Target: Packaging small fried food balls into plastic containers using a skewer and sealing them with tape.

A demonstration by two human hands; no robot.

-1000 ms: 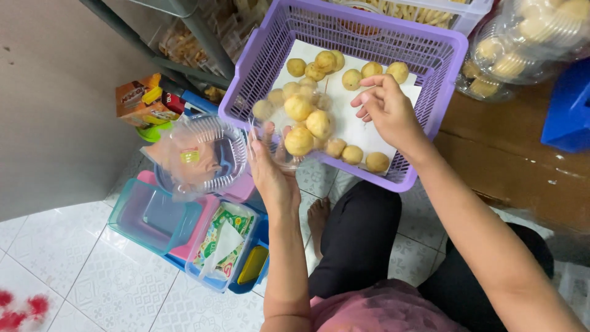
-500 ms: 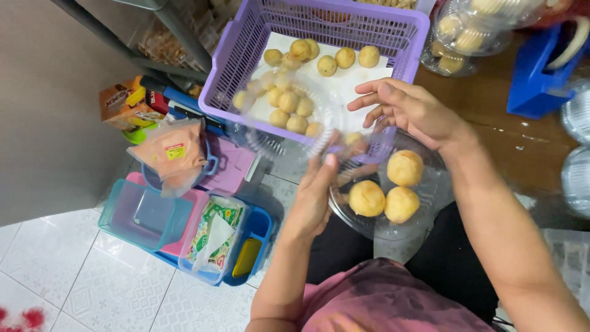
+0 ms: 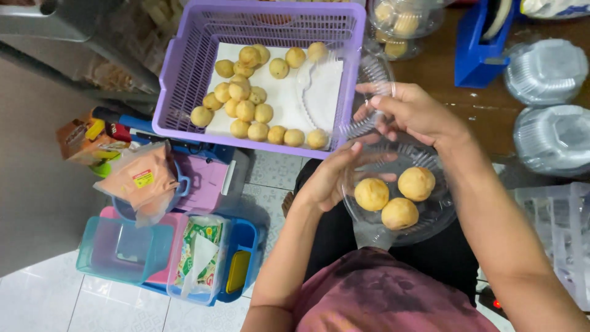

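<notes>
A clear round plastic container (image 3: 440,213) rests over my lap with three round yellow pastries (image 3: 399,213) inside. My left hand (image 3: 332,178) grips its left rim, fingers reaching over the edge. My right hand (image 3: 413,114) holds the container's clear hinged lid (image 3: 369,77), which stands raised against the purple basket. The purple plastic basket (image 3: 190,67) lies just beyond, lined with white paper and holding several more yellow pastries (image 3: 246,110).
Stacks of empty clear containers (image 3: 546,71) sit on the brown wooden table (image 3: 442,80) at right, beside a blue tape dispenser (image 3: 485,43). Filled containers (image 3: 399,24) stand at the top. Coloured plastic boxes (image 3: 123,249) and an orange packet (image 3: 141,178) crowd the tiled floor at left.
The container came down from beside the basket to my lap, now with three pastries in it. My right hand left the basket's pastries and took hold of the lid.
</notes>
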